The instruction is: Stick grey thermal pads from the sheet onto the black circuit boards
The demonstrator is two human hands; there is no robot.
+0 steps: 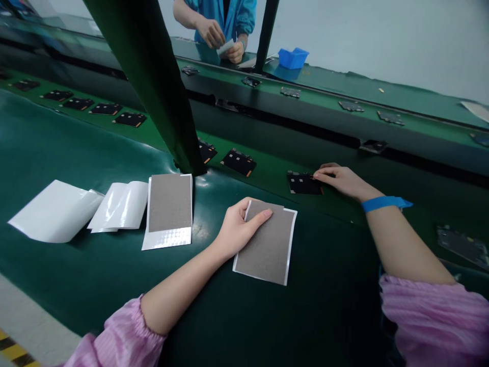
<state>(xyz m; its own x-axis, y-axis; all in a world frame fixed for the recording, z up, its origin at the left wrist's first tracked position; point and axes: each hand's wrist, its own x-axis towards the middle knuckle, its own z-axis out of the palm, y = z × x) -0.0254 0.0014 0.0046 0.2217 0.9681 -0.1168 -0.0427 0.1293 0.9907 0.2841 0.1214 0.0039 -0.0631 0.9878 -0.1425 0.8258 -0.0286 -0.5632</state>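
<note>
My left hand (239, 229) grips a grey sheet with a white backing edge (267, 250), the thumb lying across its face. On the green strip ahead, my right hand (340, 179) has its fingertips pinched at the upper right corner of a black circuit board (304, 183). A blue band (385, 203) circles my right wrist. Left of that board lies another black circuit board (239, 162). A second grey sheet on white backing (170, 204) rests on the green table, left of my left hand.
Curled white sheets (120, 206) lie on the table (214, 316) at left. A dark green post (153, 76) rises in front of me. Several more boards (130, 119) line the strip. Across the line, a person in blue (225, 35) holds a small white piece near a blue bin (293, 58).
</note>
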